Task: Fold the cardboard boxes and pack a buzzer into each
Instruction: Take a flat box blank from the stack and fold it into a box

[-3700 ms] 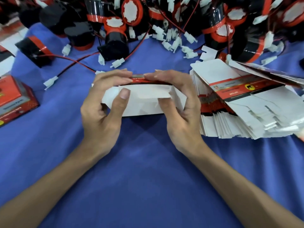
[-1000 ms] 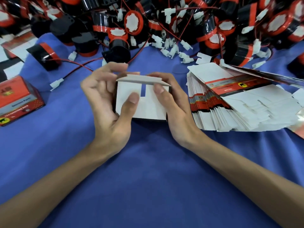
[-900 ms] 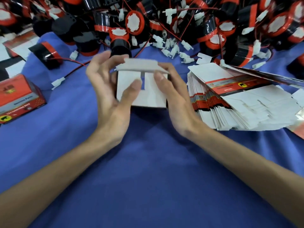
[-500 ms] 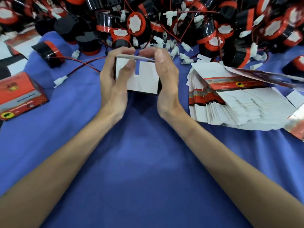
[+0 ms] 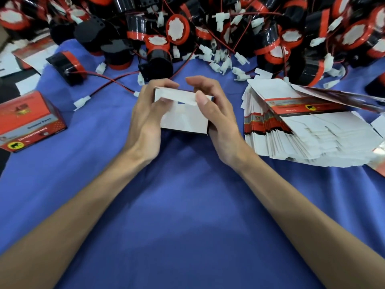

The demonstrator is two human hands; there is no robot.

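Both hands hold a small cardboard box (image 5: 184,119) above the blue cloth, its white inside facing me and a white flap lying across its top. My left hand (image 5: 149,119) grips the box's left side, thumb on the flap. My right hand (image 5: 218,117) grips the right side, thumb pressing the flap's right end. A heap of black and red buzzers (image 5: 208,28) with red wires and white plugs fills the far side. One buzzer (image 5: 157,61) lies just beyond the box.
A stack of flat unfolded boxes (image 5: 308,130) lies fanned out at the right. A finished red box (image 5: 29,119) stands at the left edge. A single buzzer (image 5: 68,66) lies at the far left with its wire trailing. Blue cloth (image 5: 187,215) covers the table.
The box went from a flattened sleeve to an opened box shape. The hands carried it away from me and then a little back, and the top flap has folded down over the end.
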